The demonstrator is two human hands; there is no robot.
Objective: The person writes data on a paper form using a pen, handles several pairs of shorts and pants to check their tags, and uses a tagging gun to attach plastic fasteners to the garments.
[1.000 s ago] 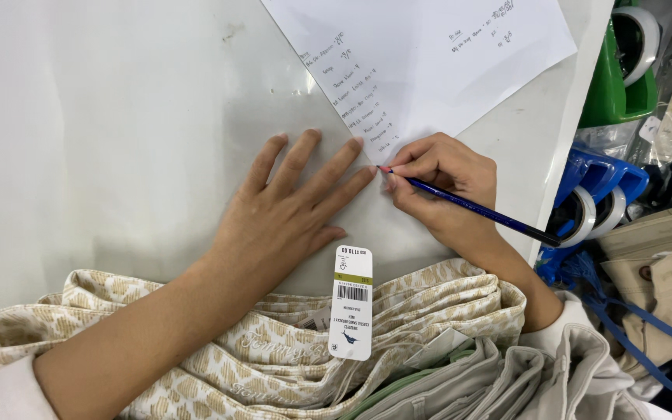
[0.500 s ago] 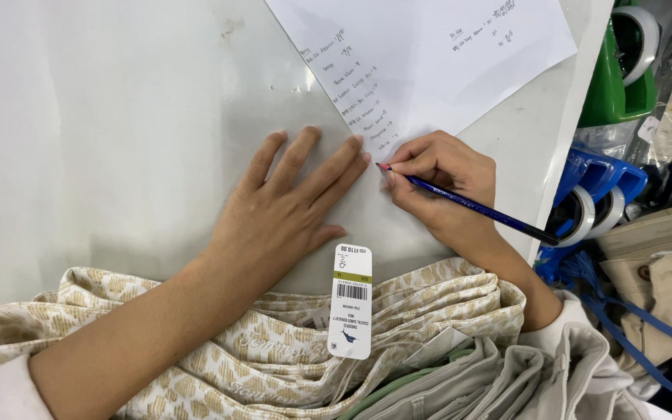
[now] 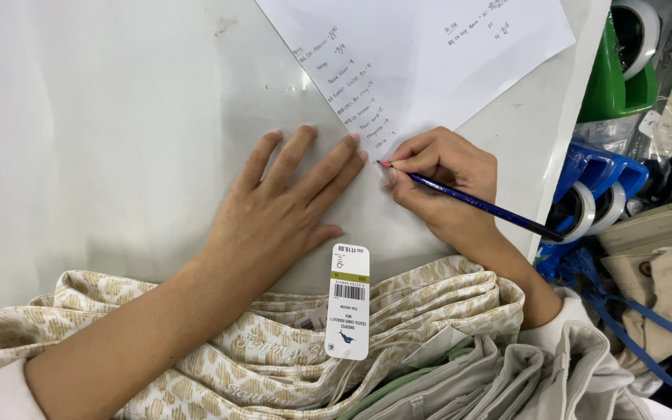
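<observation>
So the smooth white tabletop (image 3: 103, 117) fills most of the view, pretty bare on its far left. Left hand (image 3: 278, 214) lies flat and released, fingers spread, pressing the near corner of a white handwritten paper sheet (image 3: 421, 62). Right hand (image 3: 449, 183) pinches a dark blue pencil (image 3: 476, 204), tip on the sheet's near edge. Near side: folded beige patterned fabric (image 3: 235, 350) with a white hang tag (image 3: 348, 299). Far right: green tape dispenser (image 3: 616, 78) and blue tape dispenser (image 3: 593, 194), crowded just off the table edge.
</observation>
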